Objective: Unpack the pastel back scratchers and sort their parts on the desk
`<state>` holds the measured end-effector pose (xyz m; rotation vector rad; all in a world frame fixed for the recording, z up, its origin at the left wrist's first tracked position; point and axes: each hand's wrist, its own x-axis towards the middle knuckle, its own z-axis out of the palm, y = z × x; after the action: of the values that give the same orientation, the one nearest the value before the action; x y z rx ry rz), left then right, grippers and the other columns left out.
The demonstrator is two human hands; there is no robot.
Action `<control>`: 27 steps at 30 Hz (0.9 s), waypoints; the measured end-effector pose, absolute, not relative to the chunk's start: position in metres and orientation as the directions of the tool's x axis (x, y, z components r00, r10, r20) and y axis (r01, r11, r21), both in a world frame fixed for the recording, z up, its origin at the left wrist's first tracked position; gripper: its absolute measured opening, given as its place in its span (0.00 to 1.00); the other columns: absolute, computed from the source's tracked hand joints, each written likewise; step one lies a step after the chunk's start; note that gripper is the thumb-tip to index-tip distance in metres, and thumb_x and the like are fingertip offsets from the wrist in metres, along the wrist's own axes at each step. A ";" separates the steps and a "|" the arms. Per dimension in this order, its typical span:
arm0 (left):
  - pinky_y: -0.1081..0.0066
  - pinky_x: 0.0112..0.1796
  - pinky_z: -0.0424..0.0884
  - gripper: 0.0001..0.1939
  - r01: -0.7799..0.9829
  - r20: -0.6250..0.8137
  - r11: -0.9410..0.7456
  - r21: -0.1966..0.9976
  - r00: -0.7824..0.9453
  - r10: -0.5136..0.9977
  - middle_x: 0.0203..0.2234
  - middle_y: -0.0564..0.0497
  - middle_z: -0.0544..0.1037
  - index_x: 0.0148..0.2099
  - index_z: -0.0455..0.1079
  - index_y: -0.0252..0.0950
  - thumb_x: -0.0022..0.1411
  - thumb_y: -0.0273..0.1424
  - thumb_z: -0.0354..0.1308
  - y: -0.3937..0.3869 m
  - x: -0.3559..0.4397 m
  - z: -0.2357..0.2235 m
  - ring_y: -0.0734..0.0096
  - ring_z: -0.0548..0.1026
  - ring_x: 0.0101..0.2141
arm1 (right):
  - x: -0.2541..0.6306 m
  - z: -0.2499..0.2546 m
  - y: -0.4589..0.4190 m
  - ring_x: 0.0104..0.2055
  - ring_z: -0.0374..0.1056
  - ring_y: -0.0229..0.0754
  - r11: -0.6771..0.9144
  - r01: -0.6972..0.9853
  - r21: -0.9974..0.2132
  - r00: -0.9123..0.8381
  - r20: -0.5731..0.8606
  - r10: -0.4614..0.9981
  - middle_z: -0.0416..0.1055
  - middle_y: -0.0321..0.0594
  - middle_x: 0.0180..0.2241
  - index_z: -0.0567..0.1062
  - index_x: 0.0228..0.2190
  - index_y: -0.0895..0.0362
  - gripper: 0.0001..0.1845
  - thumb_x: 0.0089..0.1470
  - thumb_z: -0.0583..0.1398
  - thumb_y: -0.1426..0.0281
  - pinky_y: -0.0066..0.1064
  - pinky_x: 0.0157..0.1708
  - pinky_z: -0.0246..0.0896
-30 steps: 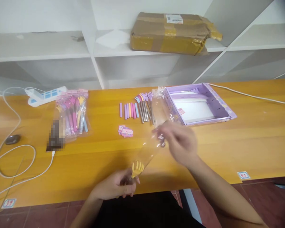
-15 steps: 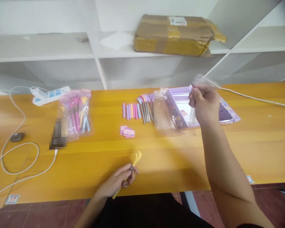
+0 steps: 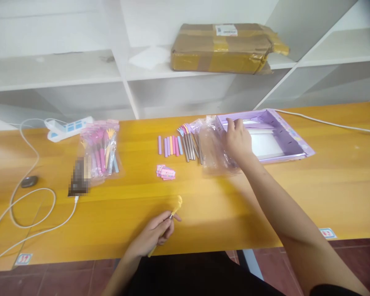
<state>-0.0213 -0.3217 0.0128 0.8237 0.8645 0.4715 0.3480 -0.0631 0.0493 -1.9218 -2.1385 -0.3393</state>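
A yellow back scratcher (image 3: 176,204) with a small hand-shaped head slants up out of my left hand (image 3: 158,232), whose fingers are wrapped round its shaft. My right hand (image 3: 239,142) reaches over the left end of a purple box (image 3: 296,133). Its fingers are bent down and close together; what they pinch, if anything, is hidden. White sheets and a purple hand-shaped head (image 3: 256,119) lie inside the box. Clear plastic bags (image 3: 214,146) lie under and beside my right wrist. Left of them are several back scratchers with metal rods (image 3: 191,148), a row of coloured handles (image 3: 170,146) and small pink cards (image 3: 165,172).
Bagged back scratchers (image 3: 100,152) lie on the left, near a power strip (image 3: 70,128), a pixelated dark object (image 3: 79,176) on a white cable, and a small black object (image 3: 29,181). A taped carton (image 3: 222,49) sits on the shelf behind the table.
My right hand has moved left from above the box's middle to its left end. The clear plastic it had is no longer in it. My left hand keeps the back scratcher in place.
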 end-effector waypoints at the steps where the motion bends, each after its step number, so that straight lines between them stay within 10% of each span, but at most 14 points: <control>1: 0.75 0.24 0.46 0.22 -0.036 -0.480 0.606 0.795 0.573 0.664 0.30 0.58 0.61 0.58 0.71 0.38 0.78 0.50 0.53 -0.321 -0.020 0.013 0.80 0.48 0.23 | 0.345 0.053 -0.071 0.54 0.67 0.64 0.125 0.992 0.009 -0.121 0.338 0.934 0.67 0.70 0.57 0.60 0.70 0.70 0.32 0.72 0.51 0.66 0.50 0.51 0.64; 10: 0.72 0.25 0.45 0.27 0.023 -0.483 0.575 0.818 0.571 0.663 0.29 0.59 0.59 0.62 0.70 0.37 0.78 0.53 0.53 -0.318 -0.008 0.012 0.79 0.48 0.24 | 0.329 0.040 -0.104 0.46 0.67 0.56 0.066 0.994 0.089 -0.077 0.119 0.990 0.68 0.61 0.53 0.59 0.73 0.60 0.34 0.71 0.53 0.63 0.42 0.42 0.64; 17: 0.72 0.26 0.46 0.27 0.034 -0.478 0.551 0.834 0.544 0.690 0.29 0.59 0.60 0.61 0.69 0.37 0.78 0.54 0.52 -0.321 -0.006 0.016 0.78 0.49 0.24 | 0.324 0.042 -0.102 0.52 0.63 0.60 -0.021 0.997 0.072 0.008 0.171 0.985 0.64 0.65 0.55 0.74 0.56 0.63 0.21 0.71 0.48 0.71 0.39 0.36 0.65; 27: 0.71 0.27 0.48 0.25 0.030 -0.435 0.501 0.865 0.542 0.719 0.30 0.59 0.61 0.62 0.65 0.38 0.79 0.53 0.50 -0.321 -0.005 0.016 0.77 0.51 0.25 | 0.321 0.046 -0.109 0.52 0.63 0.59 0.017 0.984 -0.175 0.034 0.285 0.958 0.67 0.65 0.53 0.77 0.47 0.62 0.16 0.69 0.51 0.76 0.38 0.36 0.62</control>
<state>-0.0053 -0.3206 0.0159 0.9698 0.9173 0.4956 0.3213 -0.1089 0.0458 -1.9948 -1.9768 -0.1149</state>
